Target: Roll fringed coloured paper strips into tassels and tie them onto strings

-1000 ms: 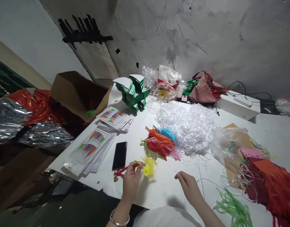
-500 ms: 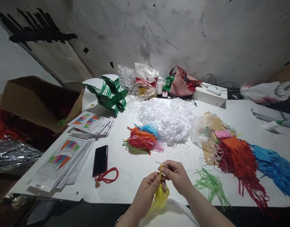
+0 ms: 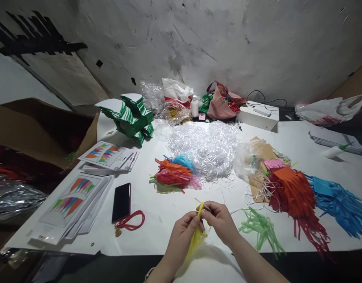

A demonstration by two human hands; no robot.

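Note:
A yellow paper tassel (image 3: 194, 243) hangs between my hands near the front edge of the table. My left hand (image 3: 184, 232) is closed on it, thumb and fingers pinching just below its folded top. With thumb and forefinger my right hand (image 3: 218, 221) pinches the upper end, where a thin white string (image 3: 197, 200) sticks out. The tassel's fringe points downward and is partly hidden by the left fingers. A bundle of orange, red, blue and green tassels (image 3: 174, 173) lies just beyond my hands, and loose green strips (image 3: 261, 232) lie right of my right forearm.
Tangled white string (image 3: 207, 147) is heaped mid-table. Red-orange tassels (image 3: 294, 190) and blue tassels (image 3: 338, 202) lie right, near a glue bottle (image 3: 335, 151). Left are a phone (image 3: 122, 202), printed packets (image 3: 71, 204), green-white paper pieces (image 3: 129, 118) and a cardboard box (image 3: 45, 129).
The yellow tassel tilts more, its top leaning right and its fringe swung slightly left. Both hands keep their pinch. The whole view has shifted a little.

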